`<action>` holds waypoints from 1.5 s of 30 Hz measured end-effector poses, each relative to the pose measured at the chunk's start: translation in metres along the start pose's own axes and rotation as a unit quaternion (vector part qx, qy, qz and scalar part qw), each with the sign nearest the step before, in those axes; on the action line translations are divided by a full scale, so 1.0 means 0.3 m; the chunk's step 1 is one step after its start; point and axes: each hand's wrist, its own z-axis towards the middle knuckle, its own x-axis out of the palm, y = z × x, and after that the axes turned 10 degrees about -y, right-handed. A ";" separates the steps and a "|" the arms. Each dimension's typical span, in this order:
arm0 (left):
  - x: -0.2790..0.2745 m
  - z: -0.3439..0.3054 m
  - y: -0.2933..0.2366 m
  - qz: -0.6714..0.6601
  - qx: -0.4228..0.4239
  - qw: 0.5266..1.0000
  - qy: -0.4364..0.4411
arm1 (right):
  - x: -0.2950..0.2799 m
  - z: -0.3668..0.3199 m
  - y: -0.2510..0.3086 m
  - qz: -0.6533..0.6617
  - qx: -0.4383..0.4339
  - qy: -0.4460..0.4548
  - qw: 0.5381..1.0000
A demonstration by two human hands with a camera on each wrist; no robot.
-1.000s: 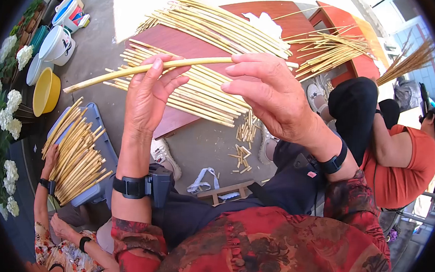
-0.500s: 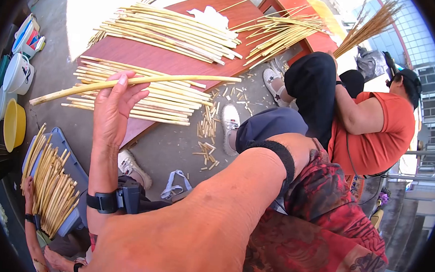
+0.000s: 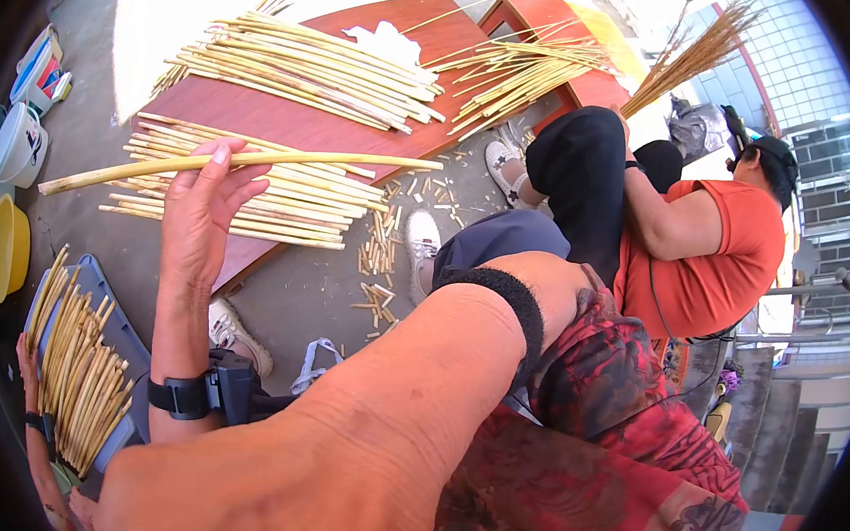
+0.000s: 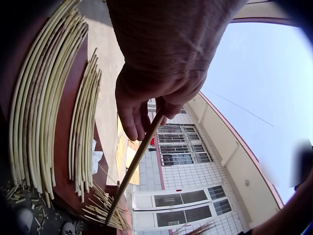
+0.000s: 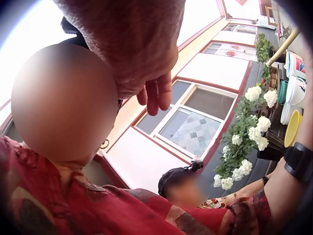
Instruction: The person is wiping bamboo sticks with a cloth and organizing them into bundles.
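Note:
My left hand (image 3: 199, 218) pinches a long, pale yellow stalk (image 3: 339, 160) between thumb and fingers, raised over the near pile of stalks (image 3: 283, 198). The stalk lies slightly bowed, reaching well past both sides of the hand. In the left wrist view the stalk (image 4: 129, 176) runs down from the fingertips. My right hand (image 3: 256, 489) looms large at the bottom of the head view, its fingers out of frame. The right wrist view shows this right hand (image 5: 137, 49) up beside the wearer's head, with loosely bent fingers and nothing seen in them.
A reddish-brown table (image 3: 216, 105) bears a second stalk pile (image 3: 301, 68). Short cut pieces (image 3: 380, 243) litter the ground. At left stand a blue-grey crate (image 3: 129, 335) of stalks and a yellow basin (image 3: 7, 250). A person in an orange shirt (image 3: 709, 244) sits at right.
My right hand has left the stalk's right part and swung up toward the head. The left hand keeps its hold on the stalk. The head view has turned to the right.

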 end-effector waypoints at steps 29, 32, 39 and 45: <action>-0.024 0.042 0.034 -0.061 0.038 0.994 -0.085 | -0.450 -0.417 -0.237 -0.553 0.171 -0.183 0.795; -0.008 0.045 0.038 -0.072 0.015 0.995 -0.072 | -0.463 -0.471 -0.308 -0.492 0.237 -0.175 0.819; 0.007 0.078 0.048 -0.040 -0.033 0.997 -0.049 | -0.479 -0.554 -0.371 -0.372 0.313 -0.170 0.857; 0.054 0.071 0.068 0.038 -0.055 0.998 -0.014 | -0.511 -0.573 -0.335 -0.322 0.377 -0.169 0.852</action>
